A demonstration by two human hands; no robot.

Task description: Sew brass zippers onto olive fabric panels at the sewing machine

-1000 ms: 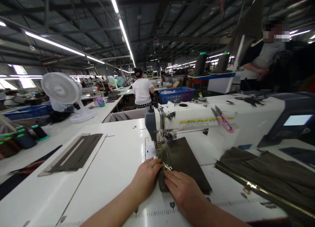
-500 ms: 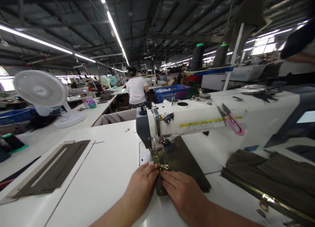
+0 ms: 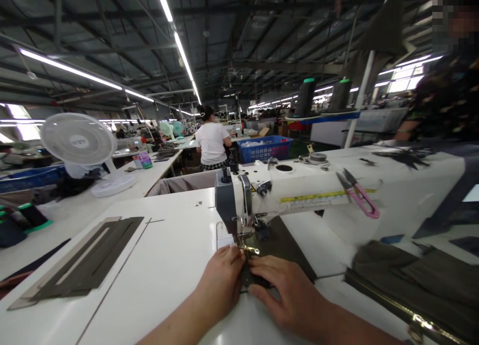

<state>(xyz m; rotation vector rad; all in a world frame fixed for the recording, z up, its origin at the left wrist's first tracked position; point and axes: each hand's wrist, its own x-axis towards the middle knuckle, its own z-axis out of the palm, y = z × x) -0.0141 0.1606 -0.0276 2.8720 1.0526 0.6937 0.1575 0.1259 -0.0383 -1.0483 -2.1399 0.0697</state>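
Note:
A dark olive fabric piece [image 3: 290,247] lies under the needle area of a white sewing machine [image 3: 269,197]. On it, a gold zipper pull [image 3: 252,249] sits just in front of the presser foot. My left hand [image 3: 223,277] is closed at the fabric's left edge, its bent fingertips gripping the edge close to the foot. Lying on the cloth just right of the zipper, my right hand [image 3: 286,287] has its fingers stretched out and its thumb apart. The fabric between my hands is partly hidden by my fingers.
Olive fabric with a gold zipper [image 3: 415,280] lies at the right. Pink-handled snips [image 3: 361,197] rest against the machine arm. Flat fabric pieces and a template [image 3: 86,260] lie left. A white fan [image 3: 78,140] stands beyond. One person sits ahead; another stands at the right.
The fabric has moved a little forward under the machine. My right thumb has spread away from its fingers. The view has shifted slightly, and the person at the right shows more.

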